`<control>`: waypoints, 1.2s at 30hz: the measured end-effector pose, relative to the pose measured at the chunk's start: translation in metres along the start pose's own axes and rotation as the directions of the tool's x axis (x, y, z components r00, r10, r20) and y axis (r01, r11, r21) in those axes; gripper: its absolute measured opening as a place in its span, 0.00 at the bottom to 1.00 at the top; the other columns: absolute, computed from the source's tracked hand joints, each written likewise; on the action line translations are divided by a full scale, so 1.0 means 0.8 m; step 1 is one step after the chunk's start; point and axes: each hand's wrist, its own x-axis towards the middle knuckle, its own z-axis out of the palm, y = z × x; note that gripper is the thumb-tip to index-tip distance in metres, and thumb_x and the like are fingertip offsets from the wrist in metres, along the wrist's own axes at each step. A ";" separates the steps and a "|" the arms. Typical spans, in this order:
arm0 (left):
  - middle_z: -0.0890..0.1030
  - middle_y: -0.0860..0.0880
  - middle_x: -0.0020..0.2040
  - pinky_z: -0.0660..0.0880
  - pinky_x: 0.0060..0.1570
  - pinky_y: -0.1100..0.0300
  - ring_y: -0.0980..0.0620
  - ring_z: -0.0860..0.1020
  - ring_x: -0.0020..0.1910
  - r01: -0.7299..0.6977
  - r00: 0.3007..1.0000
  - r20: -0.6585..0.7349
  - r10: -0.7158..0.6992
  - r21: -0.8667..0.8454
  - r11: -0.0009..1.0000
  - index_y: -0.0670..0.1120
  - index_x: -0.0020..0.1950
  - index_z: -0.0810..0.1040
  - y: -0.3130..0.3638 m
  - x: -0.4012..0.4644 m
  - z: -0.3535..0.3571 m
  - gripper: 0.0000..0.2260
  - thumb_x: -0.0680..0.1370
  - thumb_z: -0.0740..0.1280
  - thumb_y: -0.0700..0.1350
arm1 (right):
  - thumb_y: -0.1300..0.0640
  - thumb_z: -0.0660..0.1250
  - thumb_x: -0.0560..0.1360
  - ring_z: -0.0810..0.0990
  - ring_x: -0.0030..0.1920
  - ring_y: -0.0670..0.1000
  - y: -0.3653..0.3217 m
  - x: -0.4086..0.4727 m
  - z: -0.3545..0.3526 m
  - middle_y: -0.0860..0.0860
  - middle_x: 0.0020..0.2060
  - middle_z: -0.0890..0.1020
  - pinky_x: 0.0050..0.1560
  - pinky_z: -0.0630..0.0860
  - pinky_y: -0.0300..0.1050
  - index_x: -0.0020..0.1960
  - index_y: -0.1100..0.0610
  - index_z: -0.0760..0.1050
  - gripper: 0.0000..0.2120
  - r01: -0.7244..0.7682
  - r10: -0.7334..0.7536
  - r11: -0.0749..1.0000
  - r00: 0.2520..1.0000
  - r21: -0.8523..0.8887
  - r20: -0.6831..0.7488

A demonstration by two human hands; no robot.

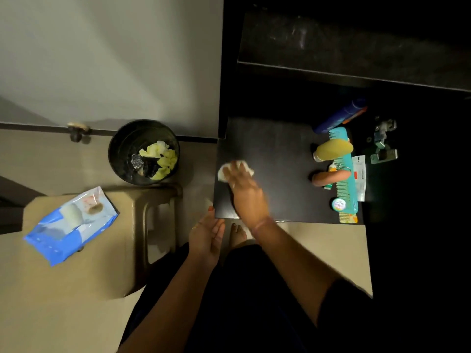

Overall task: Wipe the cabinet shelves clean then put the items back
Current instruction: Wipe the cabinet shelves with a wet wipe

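1. Down on the floor, a black round bin (144,152) stands against the wall; inside it lie crumpled yellowish wipes (163,156), a scrap of silver foil and something dark.
2. Left of the bin, a beige plastic stool (142,200) carries a blue wipe pack (68,225), lying flat, its flap peeled back with a white wipe showing at the opening.
3. On the dark shelf (277,154), the right hand (246,192) lies flat with fingers spread, pressing a white wipe (235,169) onto the shelf's front left part.
4. Just below the shelf's front edge, the left hand (207,238) is open and empty, palm turned inward, fingertips touching the edge.
5. Along the shelf's right side the items are bunched together: a blue bottle (339,115) lying down, a yellow bottle (334,148), a tan bottle (330,177), a teal comb (345,184), a small round tin (338,204) and a white sachet (360,174).
6. Whether the bottles hold anything I cannot tell.
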 end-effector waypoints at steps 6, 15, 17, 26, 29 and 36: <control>0.85 0.50 0.40 0.78 0.36 0.68 0.59 0.83 0.37 0.006 1.000 0.009 -0.006 0.050 0.999 0.45 0.55 0.78 0.004 0.001 -0.001 0.07 0.78 0.65 0.43 | 0.67 0.58 0.75 0.78 0.60 0.58 0.009 -0.050 -0.039 0.57 0.63 0.77 0.59 0.75 0.50 0.66 0.54 0.72 0.21 0.073 -0.048 0.987 0.984 -0.141 0.170; 0.84 0.48 0.46 0.80 0.38 0.67 0.58 0.83 0.40 -0.005 1.000 0.030 0.002 0.088 0.996 0.45 0.53 0.79 0.004 0.002 -0.005 0.07 0.77 0.66 0.44 | 0.70 0.47 0.80 0.72 0.62 0.62 0.062 0.156 -0.126 0.65 0.61 0.74 0.61 0.68 0.52 0.62 0.70 0.68 0.16 -0.525 0.495 0.844 0.841 -0.109 -0.218; 0.83 0.48 0.50 0.79 0.45 0.67 0.57 0.81 0.45 -0.002 1.000 0.027 -0.001 0.098 0.995 0.45 0.57 0.78 0.003 0.005 -0.005 0.10 0.77 0.66 0.45 | 0.70 0.47 0.79 0.73 0.61 0.61 0.058 0.160 -0.106 0.65 0.60 0.74 0.62 0.66 0.52 0.62 0.70 0.67 0.16 -0.560 0.525 0.826 0.803 -0.058 -0.281; 0.85 0.51 0.42 0.79 0.36 0.69 0.59 0.82 0.38 -0.008 1.000 0.018 0.006 0.086 0.996 0.47 0.51 0.79 0.002 0.004 -0.005 0.05 0.77 0.66 0.44 | 0.59 0.54 0.81 0.75 0.53 0.52 -0.024 0.134 -0.031 0.54 0.56 0.76 0.53 0.66 0.40 0.60 0.60 0.73 0.13 -0.266 0.353 0.889 0.917 0.372 -0.188; 0.81 0.48 0.55 0.78 0.46 0.68 0.57 0.80 0.49 -0.005 1.000 0.015 0.004 0.041 0.999 0.44 0.60 0.77 -0.001 0.008 -0.005 0.12 0.77 0.67 0.44 | 0.64 0.57 0.79 0.74 0.58 0.53 -0.010 0.079 -0.015 0.55 0.56 0.77 0.59 0.72 0.44 0.62 0.61 0.74 0.14 -0.119 0.138 0.972 0.987 0.204 -0.085; 0.82 0.47 0.40 0.79 0.43 0.63 0.55 0.81 0.39 0.043 0.998 0.039 -0.041 -0.041 0.998 0.43 0.47 0.77 0.002 0.002 -0.007 0.08 0.80 0.61 0.46 | 0.57 0.54 0.69 0.83 0.53 0.51 -0.002 -0.099 0.021 0.49 0.49 0.84 0.49 0.81 0.40 0.51 0.53 0.83 0.20 0.365 -0.347 0.914 0.930 -0.180 0.121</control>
